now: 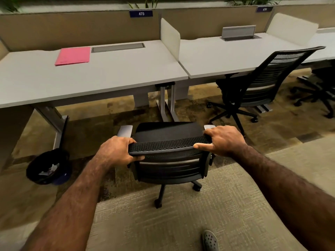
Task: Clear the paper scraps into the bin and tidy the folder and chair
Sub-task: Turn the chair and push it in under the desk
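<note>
A black mesh office chair (168,160) stands on the carpet in front of the grey desk (101,77), its seat facing the desk. My left hand (116,151) grips the left end of the backrest's top edge. My right hand (224,140) grips the right end, thumb along the rim. A pink folder (73,56) lies closed and flat at the back left of the desk. A black bin (49,167) stands on the floor under the desk's left side, with crumpled paper scraps (51,169) inside.
A second black chair (259,84) sits at the neighbouring desk (226,55) to the right, and a third chair base (319,91) shows at far right. Desk legs (166,102) stand ahead of the chair. White dividers (170,38) separate the desks. My shoe (210,240) is at bottom.
</note>
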